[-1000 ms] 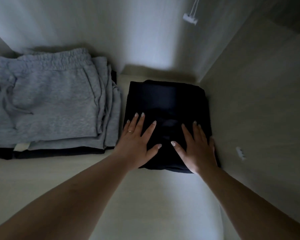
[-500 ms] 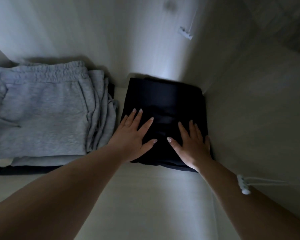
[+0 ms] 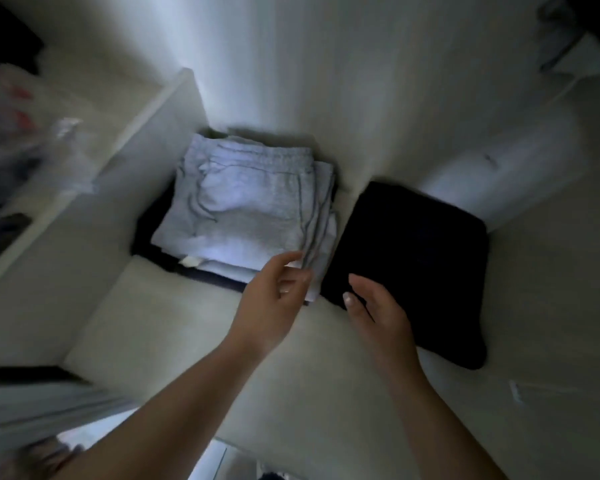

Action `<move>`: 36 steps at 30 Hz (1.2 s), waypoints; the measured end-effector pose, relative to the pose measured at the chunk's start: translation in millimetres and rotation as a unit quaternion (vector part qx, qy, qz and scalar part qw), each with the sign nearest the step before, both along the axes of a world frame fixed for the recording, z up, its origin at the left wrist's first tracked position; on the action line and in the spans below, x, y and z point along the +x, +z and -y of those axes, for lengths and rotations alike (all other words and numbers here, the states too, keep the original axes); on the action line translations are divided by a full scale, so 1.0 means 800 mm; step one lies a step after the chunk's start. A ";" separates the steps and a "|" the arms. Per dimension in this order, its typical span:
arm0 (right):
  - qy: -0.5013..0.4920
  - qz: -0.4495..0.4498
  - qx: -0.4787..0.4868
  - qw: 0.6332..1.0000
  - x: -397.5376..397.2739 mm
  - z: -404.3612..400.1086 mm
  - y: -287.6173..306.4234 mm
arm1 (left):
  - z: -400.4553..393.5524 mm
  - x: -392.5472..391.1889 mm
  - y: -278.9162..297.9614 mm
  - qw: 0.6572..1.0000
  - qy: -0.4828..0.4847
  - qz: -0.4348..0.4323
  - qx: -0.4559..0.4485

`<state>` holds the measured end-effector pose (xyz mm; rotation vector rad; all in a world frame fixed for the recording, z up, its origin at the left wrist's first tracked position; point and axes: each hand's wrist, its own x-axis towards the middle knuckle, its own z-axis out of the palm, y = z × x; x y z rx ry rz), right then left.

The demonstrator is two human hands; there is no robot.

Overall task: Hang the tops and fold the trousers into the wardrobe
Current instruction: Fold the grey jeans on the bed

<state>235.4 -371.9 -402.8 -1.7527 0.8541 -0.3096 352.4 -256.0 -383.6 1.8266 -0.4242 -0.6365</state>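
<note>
Two stacks on pale wardrobe shelf (image 3: 174, 323): folded grey drawstring trousers (image 3: 246, 206) atop dark garment, folded black trousers (image 3: 416, 258) just beside, near right wall. Bare shelf in front. Left hand (image 3: 274, 306), right hand (image 3: 378, 313) both released, fingers relaxed, above stacks' front edges.

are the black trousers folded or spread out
Folded: the black trousers lie as a compact rectangular bundle on the wardrobe shelf.

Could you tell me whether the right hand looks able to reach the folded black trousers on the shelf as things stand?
Probably yes. The right hand hangs open at the near left edge of the folded black trousers, which lie flat on the shelf with nothing on top of them or between them and the hand.
</note>
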 end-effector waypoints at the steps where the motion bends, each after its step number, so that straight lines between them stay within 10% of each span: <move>1: 0.009 0.012 0.024 1.000 0.008 -0.021 0.012 | -0.027 -0.003 0.018 0.999 0.034 -0.013 -0.011; 19: 0.438 0.114 0.036 0.891 0.003 -0.355 0.257 | -0.473 -0.171 0.293 0.920 0.344 0.100 -0.158; 36: 0.587 0.138 -0.099 0.792 -0.115 -0.570 0.308 | -0.715 -0.402 0.293 0.855 0.507 0.106 -0.001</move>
